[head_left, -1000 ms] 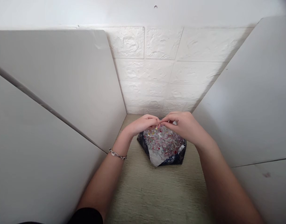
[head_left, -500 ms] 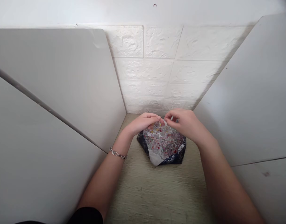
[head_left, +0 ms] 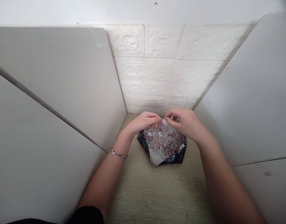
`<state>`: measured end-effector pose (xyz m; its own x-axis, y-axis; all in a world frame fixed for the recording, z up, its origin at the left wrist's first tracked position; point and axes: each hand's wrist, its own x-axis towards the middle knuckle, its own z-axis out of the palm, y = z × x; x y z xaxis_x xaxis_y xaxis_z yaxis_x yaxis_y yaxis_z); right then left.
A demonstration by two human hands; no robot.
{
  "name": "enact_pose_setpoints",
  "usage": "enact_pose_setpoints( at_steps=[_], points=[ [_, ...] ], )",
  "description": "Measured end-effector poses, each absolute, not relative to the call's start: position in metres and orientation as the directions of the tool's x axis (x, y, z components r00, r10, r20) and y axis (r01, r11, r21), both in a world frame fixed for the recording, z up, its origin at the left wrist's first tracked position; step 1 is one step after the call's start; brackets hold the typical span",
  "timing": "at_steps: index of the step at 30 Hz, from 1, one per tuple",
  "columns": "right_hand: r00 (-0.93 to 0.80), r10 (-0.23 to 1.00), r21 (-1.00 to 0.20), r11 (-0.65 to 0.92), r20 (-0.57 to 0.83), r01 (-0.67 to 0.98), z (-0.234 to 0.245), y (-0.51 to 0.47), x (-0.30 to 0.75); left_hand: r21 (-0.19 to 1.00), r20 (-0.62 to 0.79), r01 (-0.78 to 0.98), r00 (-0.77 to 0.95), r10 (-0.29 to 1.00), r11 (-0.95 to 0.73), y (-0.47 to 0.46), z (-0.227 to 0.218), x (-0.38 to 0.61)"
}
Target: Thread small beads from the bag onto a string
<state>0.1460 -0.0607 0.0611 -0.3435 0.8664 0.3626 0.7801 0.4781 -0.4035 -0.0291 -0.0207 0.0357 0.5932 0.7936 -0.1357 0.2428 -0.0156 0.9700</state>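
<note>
Tray: dark blue folded-paper tray (head_left: 177,158) of small multicoloured beads (head_left: 163,143), resting on the pale wood-grain surface (head_left: 157,193).
Left hand (head_left: 144,120): pinched shut above the tray's far rim; the nipped item is too small to identify.
Right hand (head_left: 183,122): pinched shut, fingertips nearly meeting the left's.
Risk: a wrist knocking the soft rim probably spills beads.
Orientation: opening faces up; pale corner points toward the person; long axis weak, roughly left-right.
</note>
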Motion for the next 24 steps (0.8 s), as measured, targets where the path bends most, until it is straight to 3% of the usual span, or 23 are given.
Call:
enact_pose_setpoints(
  at_steps=[4, 11, 17, 24],
  points=[
    [-0.375, 0.851, -0.369, 0.504, 0.368, 0.781, 0.056, -0.056, 0.148, 0.947, -0.081, 0.301, 0.555, 0.828, -0.109, -0.020, 0.035, -0.030],
    [-0.265, 0.787, -0.276, 0.476, 0.557, 0.835, 0.054, -0.060, 0.141, 0.892, -0.056, 0.413, 0.503, 0.862, -0.183, -0.018, 0.030, -0.031],
    [-0.405, 0.845, -0.086, 0.460, 0.350, 0.884, 0.049, -0.063, 0.134, 0.869, -0.039, 0.444, 0.502, 0.864, -0.219, -0.017, 0.027, -0.029],
    [-0.438, 0.858, 0.117, 0.422, 0.268, 0.899, 0.047, -0.065, 0.127, 0.841, -0.027, 0.470, 0.530, 0.847, -0.268, -0.016, 0.024, -0.028]
  ],
)
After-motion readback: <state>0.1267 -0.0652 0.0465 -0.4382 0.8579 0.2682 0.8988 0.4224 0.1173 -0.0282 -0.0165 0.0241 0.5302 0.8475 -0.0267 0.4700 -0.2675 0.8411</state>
